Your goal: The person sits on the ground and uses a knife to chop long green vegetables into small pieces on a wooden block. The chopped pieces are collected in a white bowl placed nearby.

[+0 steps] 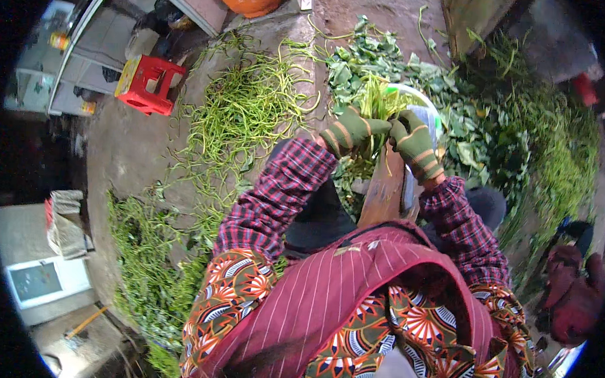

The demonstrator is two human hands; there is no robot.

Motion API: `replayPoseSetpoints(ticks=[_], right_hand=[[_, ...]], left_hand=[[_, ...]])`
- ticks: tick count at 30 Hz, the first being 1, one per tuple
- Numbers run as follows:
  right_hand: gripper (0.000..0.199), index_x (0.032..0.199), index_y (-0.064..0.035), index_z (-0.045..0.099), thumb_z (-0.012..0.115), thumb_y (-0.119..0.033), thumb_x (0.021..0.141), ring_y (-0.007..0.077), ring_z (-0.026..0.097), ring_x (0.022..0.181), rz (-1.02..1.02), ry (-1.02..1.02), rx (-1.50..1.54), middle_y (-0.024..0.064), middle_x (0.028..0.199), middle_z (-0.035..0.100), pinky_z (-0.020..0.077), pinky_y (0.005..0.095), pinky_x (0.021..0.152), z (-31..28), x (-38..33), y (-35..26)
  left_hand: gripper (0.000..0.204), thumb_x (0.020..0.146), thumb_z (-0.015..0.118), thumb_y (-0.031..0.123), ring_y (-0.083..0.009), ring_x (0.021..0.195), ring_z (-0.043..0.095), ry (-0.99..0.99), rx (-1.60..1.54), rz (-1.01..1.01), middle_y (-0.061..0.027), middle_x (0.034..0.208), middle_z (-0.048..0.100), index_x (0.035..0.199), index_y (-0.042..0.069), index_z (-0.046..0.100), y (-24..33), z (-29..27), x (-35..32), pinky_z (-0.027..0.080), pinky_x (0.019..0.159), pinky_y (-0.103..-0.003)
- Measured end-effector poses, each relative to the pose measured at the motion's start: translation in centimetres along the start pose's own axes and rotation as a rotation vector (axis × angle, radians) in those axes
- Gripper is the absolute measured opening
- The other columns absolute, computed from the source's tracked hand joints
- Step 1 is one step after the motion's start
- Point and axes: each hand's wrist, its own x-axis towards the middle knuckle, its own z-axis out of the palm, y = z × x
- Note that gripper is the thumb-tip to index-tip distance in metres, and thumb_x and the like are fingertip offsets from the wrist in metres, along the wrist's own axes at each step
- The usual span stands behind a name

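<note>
- A bunch of green stems (376,103) is gripped between both gloved hands, held upright above a white basin (424,105), with its long axis running away from the body, toward the top of the view.
- The left hand (353,130), in a green striped glove, is wrapped around the lower left side of the bunch, its fingers (371,126) closed on the stems.
- The right hand (414,143), in a matching glove, is clamped on the right side of the same bunch; the two hands sit just beside each other, neither one clearly nearer.
- A wooden board (385,192) is seen directly below the hands, leaning between the knees.
- Long green beans (242,112) are spread over the ground to the left, and leafy greens (480,129) are heaped to the right.
- A red plastic stool (148,83) stands well apart, at the upper left.
</note>
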Motion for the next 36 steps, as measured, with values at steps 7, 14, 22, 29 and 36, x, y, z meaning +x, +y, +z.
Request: replayPoseSetpoints(ticks=[7, 14, 22, 29, 36], right_hand=[[0.022, 0.095, -0.0037, 0.052, 0.043, -0.008, 0.075, 0.0125, 0.053, 0.057, -0.166, -0.051, 0.092, 0.0085, 0.072, 0.057, 0.043, 0.0244, 0.055, -1.7, -2.9, 6.5], [0.024, 0.084, -0.002, 0.053, 0.043, -0.023, 0.078, 0.0113, 0.05, 0.051, 0.437, -0.141, 0.194, 0.0054, 0.067, 0.056, 0.0392, 0.0227, 0.045, -5.1, -2.8, 9.3], [0.045, 0.094, -0.0043, 0.047, 0.041, -0.045, 0.076, 0.0251, 0.051, 0.086, 0.851, -0.574, 1.266, 0.0126, 0.093, 0.053, 0.0418, 0.0345, 0.074, 1.5, -7.2, 9.1], [0.03, 0.089, -0.0008, 0.052, 0.038, -0.025, 0.078, 0.0234, 0.056, 0.071, 0.69, -0.059, 1.125, 0.0125, 0.083, 0.056, 0.0476, 0.0341, 0.064, 1.0, -2.7, 9.8], [0.022, 0.08, -0.0051, 0.054, 0.039, -0.022, 0.078, 0.032, 0.051, 0.059, 0.048, 0.173, -0.188, 0.0175, 0.065, 0.053, 0.0394, 0.0353, 0.053, 2.3, -2.1, 11.5]], left_hand=[[0.025, 0.064, 0.064, 0.015, -0.013, 0.066, 0.055, 0.024, -0.32, -0.085, -0.0049, 0.076, 0.058, 0.084, 0.002, 0.056, -11.5, 2.7, 5.8, 0.045, 0.058, -0.025], [0.025, 0.073, 0.052, 0.02, -0.0215, 0.07, 0.055, -0.154, -0.899, 0.0, -0.0094, 0.076, 0.055, 0.088, 0.0, 0.051, -8.2, -0.6, 4.2, 0.048, 0.062, -0.033], [0.024, 0.074, 0.052, 0.022, -0.0204, 0.067, 0.056, -0.045, -0.917, 0.173, -0.0087, 0.075, 0.056, 0.087, 0.001, 0.052, -7.7, -0.1, 1.9, 0.049, 0.06, -0.033], [0.02, 0.072, 0.053, 0.02, -0.0191, 0.064, 0.057, -0.136, -1.019, 0.019, -0.0088, 0.072, 0.056, 0.081, 0.002, 0.052, -8.5, 0.1, 1.0, 0.048, 0.059, -0.029], [0.022, 0.072, 0.053, 0.02, -0.0211, 0.058, 0.056, -0.027, -0.921, -0.26, -0.011, 0.068, 0.057, 0.079, 0.0, 0.053, -10.2, 1.6, 1.9, 0.048, 0.056, -0.031]])
